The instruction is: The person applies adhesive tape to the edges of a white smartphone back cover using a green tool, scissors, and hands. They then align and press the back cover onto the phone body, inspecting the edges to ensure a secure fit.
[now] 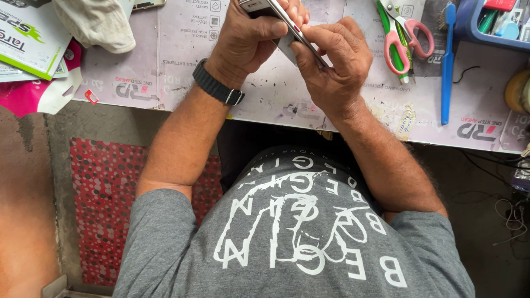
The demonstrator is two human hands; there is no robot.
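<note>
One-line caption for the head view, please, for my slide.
Both hands, left hand and right hand, grip a white phone over a cluttered workbench.

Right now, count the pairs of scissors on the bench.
2. The pink-handled scissors and the green-handled scissors lie overlapped at the top of the bench, right of the right hand. The blue tray may hide more.

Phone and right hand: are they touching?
Touching. The head view shows the right hand with its fingertips pressed along the edge of the phone, which the left hand holds.
</note>
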